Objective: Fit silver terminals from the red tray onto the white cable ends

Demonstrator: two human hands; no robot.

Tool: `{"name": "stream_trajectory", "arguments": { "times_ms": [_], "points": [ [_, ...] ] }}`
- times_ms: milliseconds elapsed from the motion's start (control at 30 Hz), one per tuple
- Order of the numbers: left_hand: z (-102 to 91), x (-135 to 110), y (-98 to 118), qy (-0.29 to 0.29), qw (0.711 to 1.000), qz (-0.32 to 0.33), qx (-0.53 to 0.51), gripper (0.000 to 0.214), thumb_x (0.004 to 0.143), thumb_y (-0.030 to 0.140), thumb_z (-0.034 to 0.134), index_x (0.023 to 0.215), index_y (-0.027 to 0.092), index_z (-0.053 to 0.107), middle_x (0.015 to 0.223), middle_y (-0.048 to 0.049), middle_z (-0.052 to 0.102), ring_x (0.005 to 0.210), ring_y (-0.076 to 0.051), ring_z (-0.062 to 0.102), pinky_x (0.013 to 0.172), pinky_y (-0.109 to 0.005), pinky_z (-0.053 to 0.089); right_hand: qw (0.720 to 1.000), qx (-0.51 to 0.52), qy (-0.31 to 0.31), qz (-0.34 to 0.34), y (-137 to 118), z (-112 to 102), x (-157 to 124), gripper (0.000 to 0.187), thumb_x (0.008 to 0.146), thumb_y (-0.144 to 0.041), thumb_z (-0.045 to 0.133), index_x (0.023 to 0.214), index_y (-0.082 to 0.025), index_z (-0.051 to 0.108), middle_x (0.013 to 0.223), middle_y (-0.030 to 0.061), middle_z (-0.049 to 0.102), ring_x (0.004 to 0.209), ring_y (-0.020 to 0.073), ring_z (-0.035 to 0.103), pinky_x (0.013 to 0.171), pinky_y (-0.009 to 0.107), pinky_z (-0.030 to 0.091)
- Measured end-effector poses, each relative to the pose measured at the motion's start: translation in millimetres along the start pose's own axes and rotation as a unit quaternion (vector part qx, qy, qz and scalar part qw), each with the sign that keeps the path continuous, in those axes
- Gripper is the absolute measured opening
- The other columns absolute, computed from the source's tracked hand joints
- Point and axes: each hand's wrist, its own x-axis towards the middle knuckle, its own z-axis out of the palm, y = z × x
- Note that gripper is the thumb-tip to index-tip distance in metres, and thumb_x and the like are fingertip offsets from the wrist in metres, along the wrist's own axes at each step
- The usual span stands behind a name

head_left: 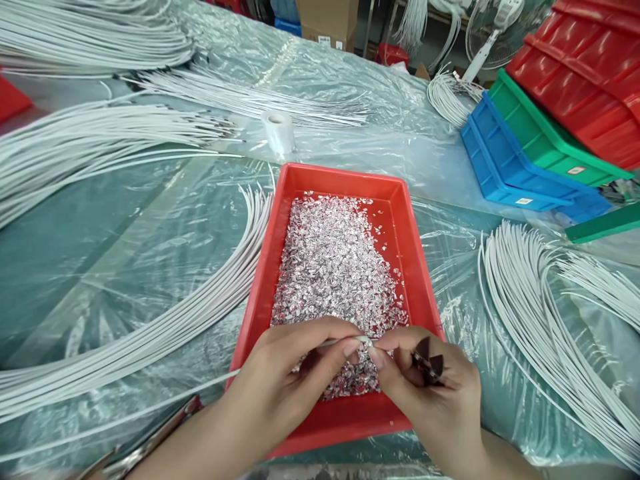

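Over the red tray (420, 267), my left hand (295, 367) pinches a white cable (200, 387) close to its end. The cable runs back under my left wrist toward the left edge. My right hand (435, 393) is closed, thumb and forefinger pinching at the cable's tip, where a whitish bit shows between the fingertips. A dark brown, pointed thing (427, 363) sits at the fingers of my right hand; I cannot tell its kind. Many small shiny silver scraps (335, 267) cover the tray's bottom beneath both hands.
Bundles of white cables (210, 307) lie left of the tray, with another bundle (540, 327) on the right. A clear film roll (279, 132) stands behind the tray. Stacked blue bins (510, 167), a green bin (550, 133) and red bins (580, 73) are back right. Plastic sheeting covers the table.
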Motion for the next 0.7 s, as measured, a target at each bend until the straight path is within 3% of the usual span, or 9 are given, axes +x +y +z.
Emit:
{"name": "stream_trajectory", "arguments": {
  "times_ms": [333, 700],
  "points": [
    [1.3, -2.7, 0.5, 0.057, 0.996, 0.053, 0.041, 0.015, 0.089, 0.011, 0.058, 0.095, 0.023, 0.064, 0.086, 0.0069, 0.073, 0.077, -0.006, 0.069, 0.072, -0.01, 0.05, 1.0, 0.001, -0.008, -0.002, 0.9, 1.2, -1.2, 0.018, 0.082, -0.007, 0.061, 0.083, -0.025, 0.058, 0.055, -0.0111, 0.023, 0.041, 0.0059, 0.019, 0.037, 0.019, 0.018],
    [2.4, -5.3, -3.0, 0.069, 0.991, 0.082, 0.075, 0.013, 0.093, 0.014, 0.055, 0.098, 0.023, 0.062, 0.085, 0.0049, 0.072, 0.076, -0.006, 0.068, 0.072, -0.013, 0.049, 0.999, 0.025, -0.02, 0.017, 1.1, 0.0, -1.5, 0.017, 0.083, -0.009, 0.061, 0.084, -0.026, 0.059, 0.055, -0.0107, 0.025, 0.042, 0.0061, 0.02, 0.037, 0.018, 0.018]
  ]
}}
